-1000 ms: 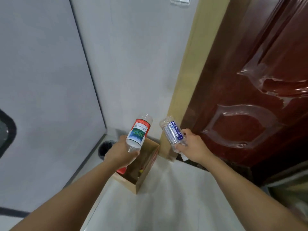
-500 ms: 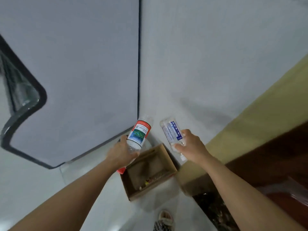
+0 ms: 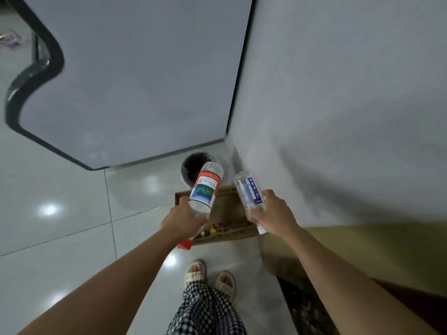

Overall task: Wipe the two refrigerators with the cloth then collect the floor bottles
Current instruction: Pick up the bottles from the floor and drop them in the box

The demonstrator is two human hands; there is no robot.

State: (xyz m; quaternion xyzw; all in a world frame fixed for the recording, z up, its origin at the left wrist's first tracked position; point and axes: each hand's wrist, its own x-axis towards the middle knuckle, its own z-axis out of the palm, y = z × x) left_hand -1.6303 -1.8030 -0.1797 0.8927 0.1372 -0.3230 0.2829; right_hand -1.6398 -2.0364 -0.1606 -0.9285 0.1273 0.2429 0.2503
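Plastic bottles (image 3: 205, 188) gripped, both hands (image 3: 180, 220) outstretched.

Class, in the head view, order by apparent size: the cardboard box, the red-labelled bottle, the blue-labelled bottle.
1. cardboard box
2. red-labelled bottle
3. blue-labelled bottle, though the bottles look close and tilt differently, so their order is unsure.

Single head-worn view, looking steeply down, close above forearms, floor (image 3: 60, 213) below
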